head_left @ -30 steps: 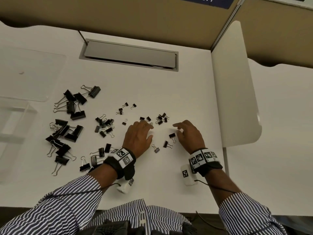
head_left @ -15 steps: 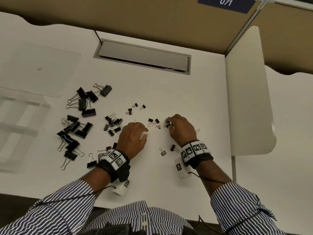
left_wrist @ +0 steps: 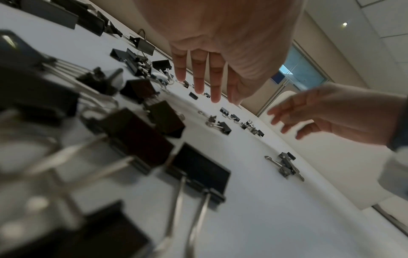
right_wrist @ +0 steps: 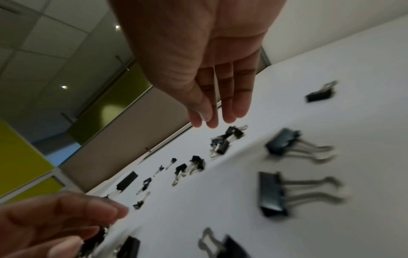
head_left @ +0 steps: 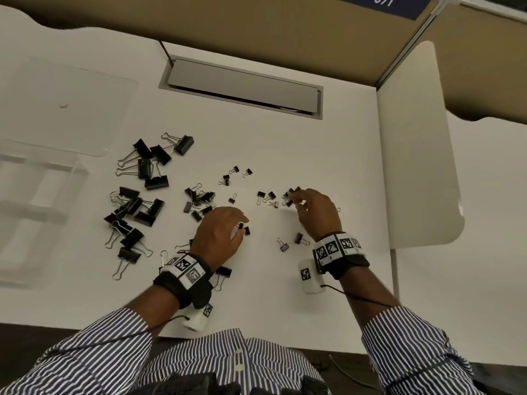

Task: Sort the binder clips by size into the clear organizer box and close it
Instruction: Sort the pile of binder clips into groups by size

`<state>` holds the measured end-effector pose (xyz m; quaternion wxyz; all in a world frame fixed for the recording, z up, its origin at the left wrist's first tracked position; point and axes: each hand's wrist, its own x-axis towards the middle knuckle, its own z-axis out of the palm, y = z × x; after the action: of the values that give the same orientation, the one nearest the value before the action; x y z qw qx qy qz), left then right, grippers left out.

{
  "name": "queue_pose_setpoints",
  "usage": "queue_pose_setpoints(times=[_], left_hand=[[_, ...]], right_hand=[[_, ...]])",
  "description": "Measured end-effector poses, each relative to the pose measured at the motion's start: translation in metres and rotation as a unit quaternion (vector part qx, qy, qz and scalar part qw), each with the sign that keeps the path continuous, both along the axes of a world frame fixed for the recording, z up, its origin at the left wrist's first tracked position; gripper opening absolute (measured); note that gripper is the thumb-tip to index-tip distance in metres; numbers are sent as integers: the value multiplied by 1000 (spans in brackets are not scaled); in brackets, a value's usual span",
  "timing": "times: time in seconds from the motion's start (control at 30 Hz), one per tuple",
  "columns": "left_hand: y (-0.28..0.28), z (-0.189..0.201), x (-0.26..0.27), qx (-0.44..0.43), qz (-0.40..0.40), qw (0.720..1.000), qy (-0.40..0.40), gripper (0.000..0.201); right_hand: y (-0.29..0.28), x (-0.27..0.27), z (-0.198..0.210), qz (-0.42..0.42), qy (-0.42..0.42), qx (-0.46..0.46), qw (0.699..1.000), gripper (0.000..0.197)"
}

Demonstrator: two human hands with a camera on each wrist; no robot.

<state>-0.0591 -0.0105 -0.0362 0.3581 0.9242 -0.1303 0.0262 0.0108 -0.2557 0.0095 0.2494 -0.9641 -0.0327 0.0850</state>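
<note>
At the centre of the head view, the left hand [head_left: 219,232] holds small clips [head_left: 244,228] at its fingertips, though the left wrist view shows only straight fingers [left_wrist: 199,76] and no clip; which is right I cannot tell. The right hand [head_left: 316,212] reaches a small-clip cluster [head_left: 289,195]; its wrist view shows loose fingers [right_wrist: 239,97] above it. Black binder clips [head_left: 142,195] with silver handles lie scattered left of centre. The clear organizer box [head_left: 37,212] sits at the frame's left edge, lid [head_left: 65,106] above.
</note>
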Motion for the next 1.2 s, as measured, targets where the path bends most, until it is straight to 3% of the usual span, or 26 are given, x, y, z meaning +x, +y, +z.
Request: queue_pose_setpoints(times=[0.13, 0.43, 0.53, 0.63, 0.8, 0.97, 1.07, 1.2], left_hand=[[16, 7, -3, -14, 2, 1000, 0, 30], [59, 16, -1, -18, 74, 997, 12, 38], [75, 15, -2, 6, 115, 993, 10, 40], [85, 9, -7, 18, 132, 991, 30, 50], [82, -10, -20, 78, 125, 987, 68, 70], [76, -14, -26, 102, 133, 985, 51, 75], [72, -18, -27, 117, 123, 983, 65, 76], [58, -16, -27, 163, 71, 982, 65, 76]], right_hand=[[-25, -32, -1, -20, 28, -48, 998, 24], [-14, -63, -23, 52, 76, -109, 990, 27], [-11, -55, -25, 57, 76, -105, 990, 21], [11, -36, -15, 62, 46, -36, 996, 25], [103, 10, -1, 176, 28, 2, 984, 21], [166, 33, -4, 249, 28, -2, 968, 23], [163, 41, -4, 235, 19, 15, 972, 24], [113, 43, 1, 162, 0, 39, 986, 13]])
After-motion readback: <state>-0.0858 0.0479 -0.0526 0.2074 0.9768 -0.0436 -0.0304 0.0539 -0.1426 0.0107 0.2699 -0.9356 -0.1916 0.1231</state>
